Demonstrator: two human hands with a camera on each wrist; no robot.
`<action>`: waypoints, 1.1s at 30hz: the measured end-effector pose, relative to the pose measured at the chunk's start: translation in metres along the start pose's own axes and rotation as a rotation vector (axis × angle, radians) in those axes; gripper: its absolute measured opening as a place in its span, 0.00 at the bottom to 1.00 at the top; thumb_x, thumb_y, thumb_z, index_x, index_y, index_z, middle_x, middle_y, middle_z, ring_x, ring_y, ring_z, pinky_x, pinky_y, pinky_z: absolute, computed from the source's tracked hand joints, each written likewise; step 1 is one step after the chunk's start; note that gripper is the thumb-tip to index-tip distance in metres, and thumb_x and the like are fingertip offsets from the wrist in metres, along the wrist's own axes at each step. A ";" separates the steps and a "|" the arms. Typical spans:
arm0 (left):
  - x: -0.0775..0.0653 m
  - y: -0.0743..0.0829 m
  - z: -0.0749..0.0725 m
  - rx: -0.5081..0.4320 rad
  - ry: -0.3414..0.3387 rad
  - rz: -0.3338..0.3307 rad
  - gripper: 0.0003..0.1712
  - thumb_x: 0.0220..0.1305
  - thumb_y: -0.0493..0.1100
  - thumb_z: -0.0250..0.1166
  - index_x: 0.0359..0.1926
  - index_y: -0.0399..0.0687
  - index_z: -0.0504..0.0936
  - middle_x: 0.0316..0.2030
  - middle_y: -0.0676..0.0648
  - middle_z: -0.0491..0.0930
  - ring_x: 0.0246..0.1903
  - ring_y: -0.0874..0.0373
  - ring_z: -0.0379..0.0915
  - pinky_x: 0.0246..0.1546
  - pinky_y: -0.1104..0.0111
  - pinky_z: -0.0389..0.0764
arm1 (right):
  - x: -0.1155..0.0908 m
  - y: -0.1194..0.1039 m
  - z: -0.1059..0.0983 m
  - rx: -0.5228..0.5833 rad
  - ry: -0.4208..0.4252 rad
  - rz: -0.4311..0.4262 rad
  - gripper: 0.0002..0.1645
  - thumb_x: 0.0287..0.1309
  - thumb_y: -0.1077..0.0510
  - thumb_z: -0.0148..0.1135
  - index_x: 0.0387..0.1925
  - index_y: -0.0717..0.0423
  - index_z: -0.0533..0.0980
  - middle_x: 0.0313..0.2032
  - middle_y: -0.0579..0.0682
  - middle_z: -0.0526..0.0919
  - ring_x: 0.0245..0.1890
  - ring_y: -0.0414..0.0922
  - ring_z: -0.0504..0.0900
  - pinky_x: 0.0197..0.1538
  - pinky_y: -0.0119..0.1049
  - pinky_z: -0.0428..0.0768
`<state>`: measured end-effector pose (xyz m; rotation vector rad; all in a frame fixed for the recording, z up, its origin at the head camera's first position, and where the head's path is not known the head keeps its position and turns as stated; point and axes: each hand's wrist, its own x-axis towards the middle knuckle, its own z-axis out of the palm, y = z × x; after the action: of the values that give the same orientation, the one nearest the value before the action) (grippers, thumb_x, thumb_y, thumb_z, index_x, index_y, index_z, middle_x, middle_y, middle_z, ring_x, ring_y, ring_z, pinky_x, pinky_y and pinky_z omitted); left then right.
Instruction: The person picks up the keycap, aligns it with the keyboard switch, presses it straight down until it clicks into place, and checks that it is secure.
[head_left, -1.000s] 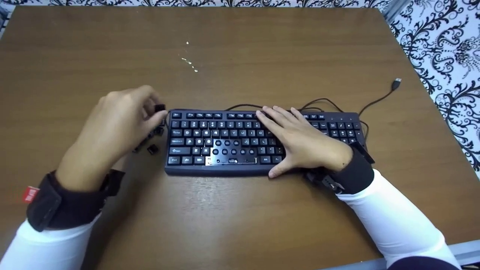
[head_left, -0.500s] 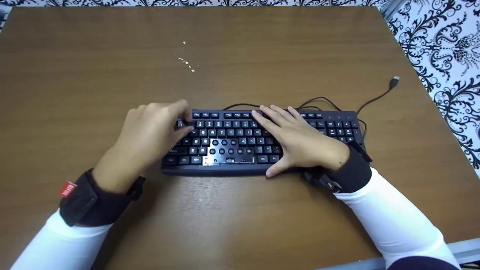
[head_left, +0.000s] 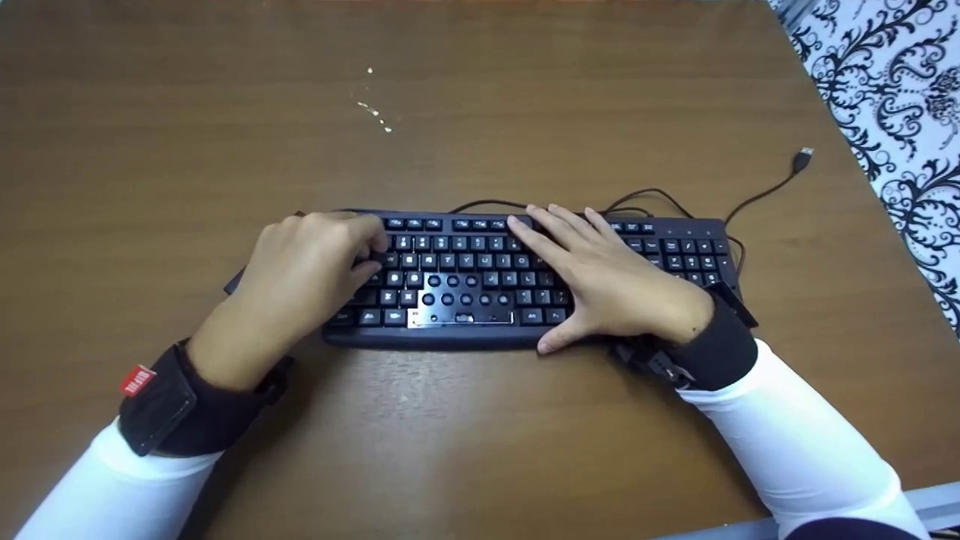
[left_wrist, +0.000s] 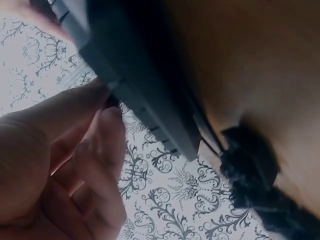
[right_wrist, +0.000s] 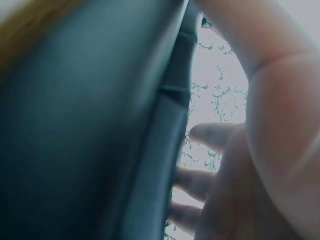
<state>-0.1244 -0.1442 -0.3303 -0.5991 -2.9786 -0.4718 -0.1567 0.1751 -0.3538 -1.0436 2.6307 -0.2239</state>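
A black keyboard (head_left: 439,341) lies on the wooden table. Its lower middle has a bare patch (head_left: 486,317) with round key posts and no keycaps. My left hand (head_left: 304,270) is over the keyboard's left end, hiding keys there. In the left wrist view its thumb and index finger pinch a small black keycap (left_wrist: 112,101), mostly covered by the fingertips. My right hand (head_left: 600,277) rests on the keys right of the middle, fingers spread straight and thumb at the front edge. The right wrist view has its fingers beside the keyboard's dark front edge (right_wrist: 157,150).
In the left wrist view a pile of loose black keycaps (left_wrist: 250,170) lies past the keyboard's end. A dark edge (head_left: 234,281) shows left of my left hand. The cable (head_left: 487,202) runs behind the keyboard to a USB plug (head_left: 802,159). Pale specks (head_left: 369,109) dot the table.
My left hand has moved right with the keycap, from beside the loose keycaps to over the keyboard's left end. My right hand has stayed put; the head view has tilted slightly.
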 end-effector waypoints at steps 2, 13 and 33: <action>-0.001 0.000 -0.003 0.011 -0.019 -0.012 0.09 0.55 0.39 0.74 0.38 0.49 0.85 0.32 0.48 0.88 0.31 0.46 0.84 0.27 0.48 0.79 | -0.001 0.000 -0.001 0.003 0.007 -0.003 0.83 0.30 0.21 0.73 0.80 0.43 0.39 0.80 0.57 0.43 0.79 0.62 0.43 0.77 0.65 0.41; -0.002 0.001 -0.006 0.096 0.020 0.014 0.10 0.56 0.44 0.75 0.37 0.48 0.85 0.31 0.46 0.88 0.25 0.43 0.82 0.19 0.48 0.76 | -0.002 0.001 -0.001 0.007 0.020 -0.011 0.82 0.30 0.21 0.73 0.80 0.42 0.39 0.79 0.58 0.44 0.79 0.62 0.43 0.77 0.66 0.41; -0.004 0.005 -0.003 0.124 0.047 -0.048 0.03 0.59 0.38 0.71 0.36 0.48 0.87 0.29 0.43 0.88 0.25 0.40 0.82 0.17 0.47 0.75 | -0.001 0.000 0.001 0.028 0.009 -0.004 0.82 0.30 0.22 0.74 0.80 0.41 0.40 0.80 0.57 0.43 0.79 0.61 0.43 0.77 0.66 0.40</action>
<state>-0.1190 -0.1422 -0.3263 -0.4992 -2.9563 -0.2966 -0.1557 0.1763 -0.3549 -1.0414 2.6257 -0.2665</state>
